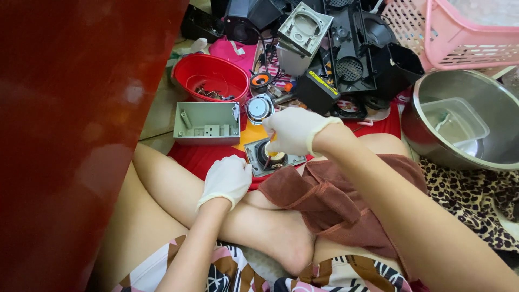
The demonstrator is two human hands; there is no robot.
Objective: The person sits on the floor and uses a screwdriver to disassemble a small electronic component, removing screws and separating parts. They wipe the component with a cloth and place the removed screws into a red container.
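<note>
My left hand [228,178], in a white glove, rests on the edge of a small square speaker unit [269,159] lying on a red cloth by my crossed legs. My right hand [294,130], also gloved, is closed above the speaker with its fingertips down at the cone; what it grips is hidden. A round silver speaker driver [259,108] lies just beyond it.
A grey-green plastic housing [206,123] and a red bowl [212,77] with small screws sit at the left. Black speaker casings [351,59] are piled behind. A steel basin [476,86] with a clear tub and a pink basket [459,32] stand right. Dark red furniture [70,135] blocks the left.
</note>
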